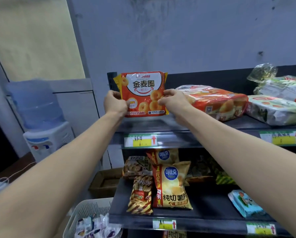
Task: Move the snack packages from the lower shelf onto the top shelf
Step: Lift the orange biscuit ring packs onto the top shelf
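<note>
An orange-red snack bag with ring-shaped cakes printed on it stands upright at the left end of the top shelf. My left hand pinches its left edge and my right hand pinches its right edge. On the lower shelf lie a yellow chip bag, a second chip bag behind it, a striped red-and-yellow bag, a brown snack bag and a light blue packet. My right forearm hides part of that shelf.
More bags lie flat on the top shelf to the right: an orange one, a green-white one. A water dispenser stands at the left. A white basket of small packets and a cardboard box sit below left.
</note>
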